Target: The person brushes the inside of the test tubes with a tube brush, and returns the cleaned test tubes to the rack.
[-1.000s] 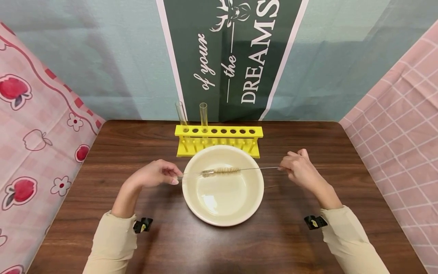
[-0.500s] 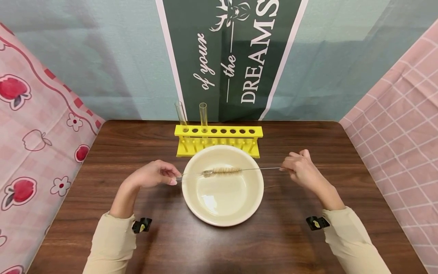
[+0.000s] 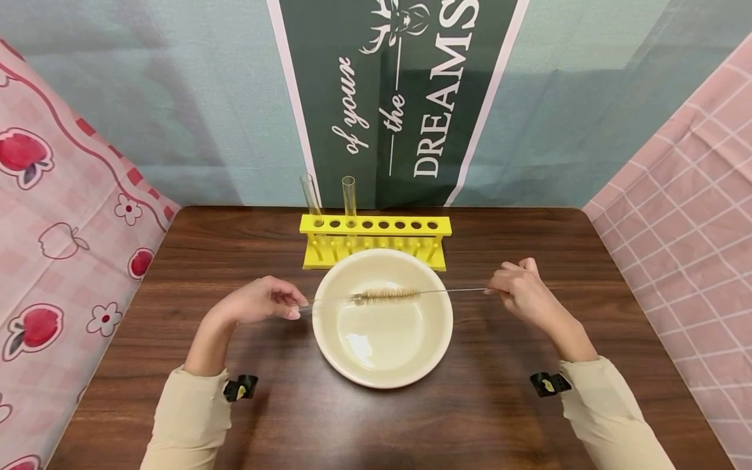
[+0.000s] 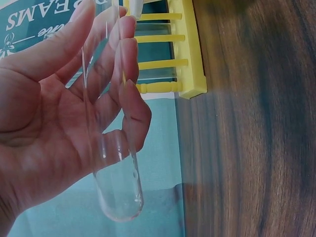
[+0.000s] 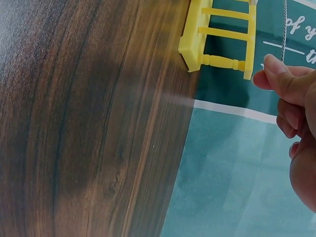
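Note:
My left hand (image 3: 264, 300) holds a clear glass test tube (image 4: 116, 182) between thumb and fingers. The tube's rounded end sticks out past the palm in the left wrist view, and its mouth points right over the bowl. A test tube brush (image 3: 388, 296) with tan bristles lies level in the air above the cream bowl (image 3: 382, 382), in line with the tube. Its bristle tip is at the tube's mouth; how far inside is hard to tell. My right hand (image 3: 519, 290) pinches the twisted wire handle (image 5: 284, 34) of the brush between thumb and forefinger.
Behind the bowl stands a yellow test tube rack (image 3: 376, 225), with two glass tubes (image 3: 349, 196) upright in its left part. The dark wooden table (image 3: 388, 424) meets a cloth backdrop at the back, with pink cloths on both sides.
My right hand has moved slightly right with the brush, and my left hand slightly left with the tube. Less of the bristles is inside the tube than before.

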The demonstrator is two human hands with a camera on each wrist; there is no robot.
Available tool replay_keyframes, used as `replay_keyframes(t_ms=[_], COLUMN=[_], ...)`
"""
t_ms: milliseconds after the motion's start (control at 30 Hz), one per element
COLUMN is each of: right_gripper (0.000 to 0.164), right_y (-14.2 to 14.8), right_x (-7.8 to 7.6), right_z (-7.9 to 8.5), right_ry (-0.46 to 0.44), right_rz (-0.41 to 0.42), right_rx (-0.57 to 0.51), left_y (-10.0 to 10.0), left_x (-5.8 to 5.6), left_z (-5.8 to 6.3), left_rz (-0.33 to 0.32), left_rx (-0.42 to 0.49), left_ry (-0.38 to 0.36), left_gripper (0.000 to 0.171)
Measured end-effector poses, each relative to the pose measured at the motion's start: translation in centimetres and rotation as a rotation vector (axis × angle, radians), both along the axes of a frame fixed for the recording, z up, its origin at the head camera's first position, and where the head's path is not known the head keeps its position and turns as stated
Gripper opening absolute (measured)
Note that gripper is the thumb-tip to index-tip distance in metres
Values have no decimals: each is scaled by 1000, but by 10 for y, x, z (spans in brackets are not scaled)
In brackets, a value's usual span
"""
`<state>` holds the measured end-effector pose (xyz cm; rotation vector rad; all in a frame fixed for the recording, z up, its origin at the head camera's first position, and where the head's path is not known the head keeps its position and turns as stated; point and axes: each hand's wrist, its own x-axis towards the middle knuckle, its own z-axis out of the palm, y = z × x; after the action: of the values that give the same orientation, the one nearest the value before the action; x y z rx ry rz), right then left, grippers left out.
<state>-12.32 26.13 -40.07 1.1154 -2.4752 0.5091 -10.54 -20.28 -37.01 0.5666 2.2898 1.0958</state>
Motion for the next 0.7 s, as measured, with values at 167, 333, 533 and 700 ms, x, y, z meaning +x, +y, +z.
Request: replay_keyframes(t_ms=[167,333,533,700], right_gripper=[34,37,33,31], right_y=[8,14,13,12], right_x=[1,1,1,1], right_z=[0,0,-1,-1], right_ry=[6,-14,-15,-22], right_rz=[1,13,32,44], right_rx=[-20,-36,-39,-41], left_y=[-5,-7,-2,1], left_x=[2,3,2,2], left_z=[1,1,2,3], left_rz=[18,31,48,36], left_rx=[-16,-4,-23,-40], left_ry=[6,-3,-6,25], left_gripper=[18,17,19,17])
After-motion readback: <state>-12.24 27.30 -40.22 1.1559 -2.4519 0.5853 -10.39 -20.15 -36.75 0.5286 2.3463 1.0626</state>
